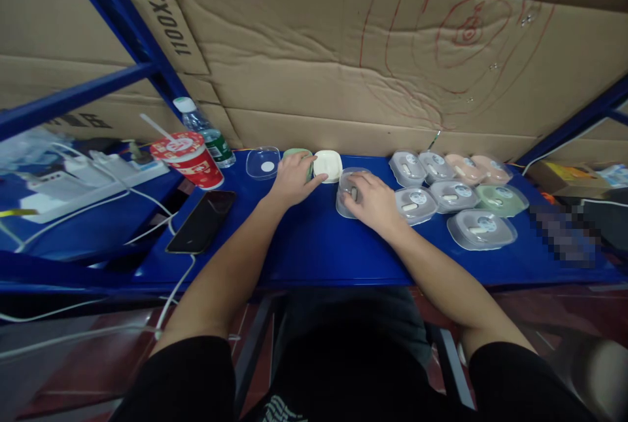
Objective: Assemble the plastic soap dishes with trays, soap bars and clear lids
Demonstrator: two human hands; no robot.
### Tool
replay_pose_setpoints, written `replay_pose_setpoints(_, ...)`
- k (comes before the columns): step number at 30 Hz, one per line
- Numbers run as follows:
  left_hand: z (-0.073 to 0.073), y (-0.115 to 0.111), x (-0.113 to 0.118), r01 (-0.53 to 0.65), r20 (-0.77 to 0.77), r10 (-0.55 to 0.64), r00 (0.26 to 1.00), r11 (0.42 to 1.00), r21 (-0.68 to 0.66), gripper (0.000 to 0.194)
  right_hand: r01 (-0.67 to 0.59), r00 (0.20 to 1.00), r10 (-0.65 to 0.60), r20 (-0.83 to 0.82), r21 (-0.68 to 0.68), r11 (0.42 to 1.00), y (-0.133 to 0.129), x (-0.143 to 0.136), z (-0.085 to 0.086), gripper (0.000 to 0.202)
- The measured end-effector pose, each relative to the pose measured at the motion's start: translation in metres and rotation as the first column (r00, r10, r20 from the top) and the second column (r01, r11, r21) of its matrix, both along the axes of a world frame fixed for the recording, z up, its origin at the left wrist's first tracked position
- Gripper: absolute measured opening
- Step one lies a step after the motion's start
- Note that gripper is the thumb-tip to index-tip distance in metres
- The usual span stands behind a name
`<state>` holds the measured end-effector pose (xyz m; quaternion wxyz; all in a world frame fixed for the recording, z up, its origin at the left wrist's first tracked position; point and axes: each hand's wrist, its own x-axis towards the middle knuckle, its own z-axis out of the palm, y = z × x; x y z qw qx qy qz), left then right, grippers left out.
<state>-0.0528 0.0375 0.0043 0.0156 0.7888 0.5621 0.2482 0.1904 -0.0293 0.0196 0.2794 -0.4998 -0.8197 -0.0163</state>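
Note:
My left hand [293, 180] lies over a green piece [297, 152], which looks like a lid or shallow dish, and covers most of it. Its fingers are spread, and the fingertips reach the edge of a cream-coloured square piece [328, 166]. A clear square plastic lid or tray [263, 163] with a white round spot rests further left. My right hand [373, 201] is curled over a clear greyish plastic container [345, 188], thumb near a small oval part on its top. The hand hides the container's right side.
Several lidded containers, grey [481, 231], pink [464, 169] and green [502, 197], stand at the right. On the left are a red paper cup [196, 163] with a straw, a water bottle [216, 140], a phone [201, 222] and cables. Cardboard [304, 49] backs the blue table [333, 252].

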Motion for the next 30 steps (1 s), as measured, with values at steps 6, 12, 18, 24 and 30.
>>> replay_pose_setpoints(6, 0.001, -0.015, 0.025, 0.205, -0.01, -0.204, 0.979, 0.978, 0.039, 0.065, -0.006, 0.982, 0.019, -0.188, 0.07, 0.998, 0.005, 0.01, -0.001, 0.046)
replay_pose_setpoints(12, 0.019, -0.027, 0.034, 0.028, 0.043, -0.033, 0.999, 0.995, 0.1, 0.044, 0.019, 0.965, 0.012, -0.263, 0.112, 0.993, 0.008, 0.014, -0.012, 0.056)
replay_pose_setpoints(18, 0.03, 0.005, -0.044, -0.429, 0.213, 0.396, 0.893, 0.892, 0.142, 0.046, -0.087, 0.982, 0.097, -0.16, 0.069, 0.994, 0.007, 0.01, -0.009, 0.07)
replay_pose_setpoints(24, 0.009, 0.03, -0.092, -0.611, 0.186, 0.619, 0.763, 0.784, -0.105, 0.048, -0.19, 0.972, 0.188, -0.14, 0.001, 0.982, 0.012, 0.007, -0.017, 0.06)
replay_pose_setpoints(30, -0.004, 0.031, -0.092, -0.662, 0.201, 0.709, 0.676, 0.705, -0.255, 0.056, -0.231, 0.965, 0.226, -0.135, -0.023, 0.973, 0.008, 0.007, -0.012, 0.054)
